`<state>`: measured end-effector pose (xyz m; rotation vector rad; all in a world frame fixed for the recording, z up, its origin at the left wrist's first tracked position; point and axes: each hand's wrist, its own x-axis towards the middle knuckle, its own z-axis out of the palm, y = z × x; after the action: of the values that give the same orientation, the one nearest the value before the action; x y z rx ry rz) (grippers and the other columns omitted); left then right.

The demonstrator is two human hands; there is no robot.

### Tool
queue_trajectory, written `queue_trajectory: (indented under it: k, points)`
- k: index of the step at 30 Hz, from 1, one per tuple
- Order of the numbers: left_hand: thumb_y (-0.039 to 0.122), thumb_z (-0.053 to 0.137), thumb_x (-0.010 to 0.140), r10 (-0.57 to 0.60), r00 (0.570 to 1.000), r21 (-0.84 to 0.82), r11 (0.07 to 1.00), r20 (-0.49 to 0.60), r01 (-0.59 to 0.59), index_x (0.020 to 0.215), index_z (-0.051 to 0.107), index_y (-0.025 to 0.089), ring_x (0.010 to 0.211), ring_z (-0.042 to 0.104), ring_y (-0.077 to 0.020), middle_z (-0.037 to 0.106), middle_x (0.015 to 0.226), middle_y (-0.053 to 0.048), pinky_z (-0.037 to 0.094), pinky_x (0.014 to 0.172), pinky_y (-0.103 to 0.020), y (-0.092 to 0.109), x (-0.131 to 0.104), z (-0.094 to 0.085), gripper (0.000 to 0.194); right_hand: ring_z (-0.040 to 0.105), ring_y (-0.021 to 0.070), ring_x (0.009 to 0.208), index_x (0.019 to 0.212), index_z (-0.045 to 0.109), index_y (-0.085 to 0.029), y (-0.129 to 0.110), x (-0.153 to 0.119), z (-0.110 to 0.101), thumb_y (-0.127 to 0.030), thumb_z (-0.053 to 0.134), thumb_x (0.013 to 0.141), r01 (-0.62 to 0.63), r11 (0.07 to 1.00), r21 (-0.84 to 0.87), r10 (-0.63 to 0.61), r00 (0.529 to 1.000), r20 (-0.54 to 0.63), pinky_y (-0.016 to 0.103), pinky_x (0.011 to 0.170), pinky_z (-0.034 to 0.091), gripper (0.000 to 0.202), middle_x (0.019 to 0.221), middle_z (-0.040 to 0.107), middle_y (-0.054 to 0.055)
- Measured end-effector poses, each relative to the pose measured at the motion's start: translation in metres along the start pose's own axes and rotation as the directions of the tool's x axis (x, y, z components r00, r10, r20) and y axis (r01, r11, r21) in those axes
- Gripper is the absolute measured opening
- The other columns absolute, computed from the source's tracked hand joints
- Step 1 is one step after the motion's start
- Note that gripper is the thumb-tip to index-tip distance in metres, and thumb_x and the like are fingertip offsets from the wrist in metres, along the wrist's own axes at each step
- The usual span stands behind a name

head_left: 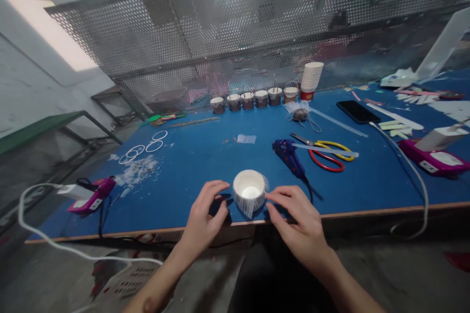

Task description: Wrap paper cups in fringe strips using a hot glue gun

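A white paper cup [249,187] with a fringe of thin white strips around its outside stands upright near the front edge of the blue table [198,156]. My left hand [207,210] is just left of the cup, fingers apart and holding nothing. On the cup's other side, my right hand [295,220] has its thumb and fingers spread, with the fingertips close to the fringe; whether they touch it I cannot tell. Beyond my right hand lie a blue glue gun [290,156] and scissors with red and yellow handles [326,153].
Several decorated cups [261,99] and a cup stack [312,80] line the back, before a perforated metal screen [191,34]. White rings [154,145] and scraps [137,173] lie left. A phone [357,111], strips and magenta power strips [433,159] flank the table.
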<state>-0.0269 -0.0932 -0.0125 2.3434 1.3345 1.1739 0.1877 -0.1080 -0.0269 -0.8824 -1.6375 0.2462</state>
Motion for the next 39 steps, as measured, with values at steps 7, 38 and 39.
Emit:
queue_trajectory:
  k: [7, 38, 39]
  points:
    - [0.006, 0.053, 0.084, 0.337, 0.933, 0.049, 0.937, 0.128, -0.346, 0.106, 0.059, 0.017, 0.113, 0.054, -0.0229, 0.064, 0.116, -0.013, 0.049, 0.092, -0.043, 0.009, 0.014, -0.007, 0.025, 0.055, 0.0192, 0.076, 0.106, 0.065, -0.016, -0.005, -0.005, 0.008, 0.000, 0.050, 0.083, 0.152, 0.988, -0.034, -0.145, 0.979, 0.146, 0.033, 0.065, 0.049, 0.031, 0.086, 0.061, 0.009]
    - [0.009, 0.056, 0.082, 0.196, 0.980, -0.098, 0.976, 0.020, -0.194, 0.087, 0.060, 0.018, 0.074, 0.060, -0.0151, 0.067, 0.078, -0.003, 0.049, 0.069, -0.029, 0.023, 0.025, 0.011, 0.012, 0.061, 0.0139, 0.061, 0.086, 0.063, -0.020, 0.000, -0.006, 0.025, -0.015, 0.059, 0.084, -0.287, 0.958, 0.009, 0.287, 0.955, -0.080, 0.024, 0.060, 0.052, 0.006, 0.071, 0.066, 0.000]
    - [0.009, 0.056, 0.082, 0.202, 0.979, -0.096, 0.975, 0.019, -0.200, 0.088, 0.060, 0.018, 0.074, 0.060, -0.0149, 0.067, 0.078, -0.003, 0.049, 0.068, -0.029, 0.023, 0.025, 0.011, 0.012, 0.061, 0.0139, 0.062, 0.086, 0.063, -0.020, 0.000, -0.005, 0.025, -0.015, 0.059, 0.084, -0.284, 0.959, 0.014, 0.284, 0.956, -0.072, 0.024, 0.061, 0.051, 0.006, 0.071, 0.066, 0.000]
